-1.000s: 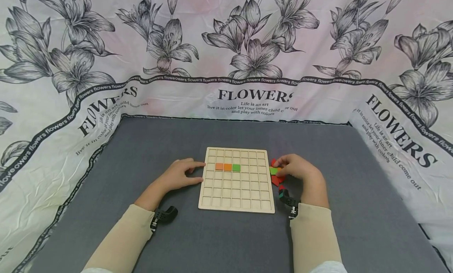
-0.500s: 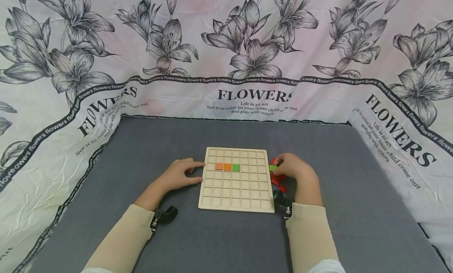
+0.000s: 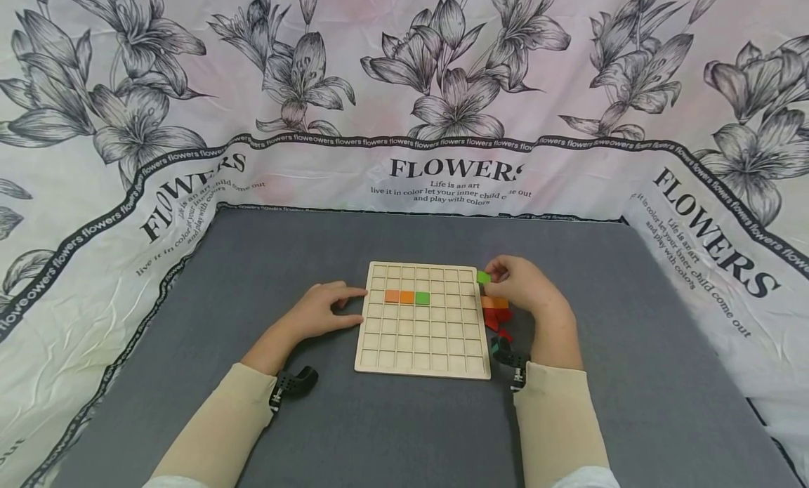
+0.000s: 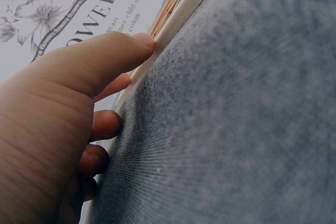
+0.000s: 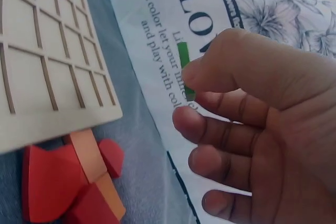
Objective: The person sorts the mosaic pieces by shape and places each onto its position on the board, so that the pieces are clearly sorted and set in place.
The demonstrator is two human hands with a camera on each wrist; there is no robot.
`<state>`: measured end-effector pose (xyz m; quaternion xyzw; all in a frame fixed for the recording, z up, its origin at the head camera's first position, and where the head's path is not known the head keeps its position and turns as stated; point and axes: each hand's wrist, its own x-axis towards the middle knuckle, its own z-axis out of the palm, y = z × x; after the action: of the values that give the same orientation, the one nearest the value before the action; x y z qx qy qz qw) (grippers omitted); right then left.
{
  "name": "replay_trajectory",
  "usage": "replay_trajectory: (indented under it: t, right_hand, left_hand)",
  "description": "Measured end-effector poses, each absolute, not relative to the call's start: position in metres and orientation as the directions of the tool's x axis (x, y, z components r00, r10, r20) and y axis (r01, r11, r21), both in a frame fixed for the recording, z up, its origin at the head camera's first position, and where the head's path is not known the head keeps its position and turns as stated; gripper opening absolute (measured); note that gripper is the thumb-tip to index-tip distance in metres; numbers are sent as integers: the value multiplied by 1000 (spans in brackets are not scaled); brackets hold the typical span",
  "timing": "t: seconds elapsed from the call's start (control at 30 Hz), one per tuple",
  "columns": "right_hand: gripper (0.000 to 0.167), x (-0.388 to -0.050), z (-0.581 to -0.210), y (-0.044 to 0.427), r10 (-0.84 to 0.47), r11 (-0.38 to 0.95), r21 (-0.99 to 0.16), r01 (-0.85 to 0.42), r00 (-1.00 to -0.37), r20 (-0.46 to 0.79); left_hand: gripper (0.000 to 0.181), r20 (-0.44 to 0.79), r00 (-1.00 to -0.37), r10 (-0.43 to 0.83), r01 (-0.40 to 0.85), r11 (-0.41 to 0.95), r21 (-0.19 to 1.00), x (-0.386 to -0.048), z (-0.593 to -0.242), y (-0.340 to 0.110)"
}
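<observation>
A pale wooden grid board (image 3: 422, 347) lies on the grey cloth. Two orange tiles (image 3: 399, 297) and one green tile (image 3: 422, 298) sit side by side in one of its upper rows. The thumb and index finger of my left hand (image 3: 316, 311) touch the board's left edge, the other fingers bent beneath. My right hand (image 3: 529, 284) pinches another green tile (image 3: 483, 277) between thumb and index finger near the upper right corner. In the right wrist view this held green tile (image 5: 184, 56) appears edge-on, raised above the cloth.
Beside the board's right edge lies a small pile of orange pieces (image 3: 496, 302) and red pieces (image 5: 50, 177). Black straps (image 3: 297, 383) are on both wrists. Flower-printed white cloth (image 3: 455, 109) stands at the back and both sides of the grey tabletop (image 3: 404, 432).
My right hand has picked the green tile from the pile and moved it up, away from me, uncovering the orange pieces. The left hand and the board have stayed put.
</observation>
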<state>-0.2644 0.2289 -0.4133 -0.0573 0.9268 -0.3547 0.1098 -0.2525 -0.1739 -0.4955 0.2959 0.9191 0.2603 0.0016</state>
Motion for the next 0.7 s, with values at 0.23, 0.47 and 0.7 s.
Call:
replay_trajectory:
  t: [0.23,0.47,0.7]
  right_hand:
    - [30,-265,-413,217,-243,720,-686,-101,-964,-113]
    - [30,-267,-416,199,-304,712,-685,-154,-947,-102]
    - [29,-266,-421,181,-344,723,-666,-183,-932,-117]
  left_hand:
    - [54,149,-825,545,541,686,488,-252,-496,-174]
    - [53,158,-822,547,547,680,488,-253,-497,-175]
    - [53,156,-821,550,548,681,485,-254,-497,-174]
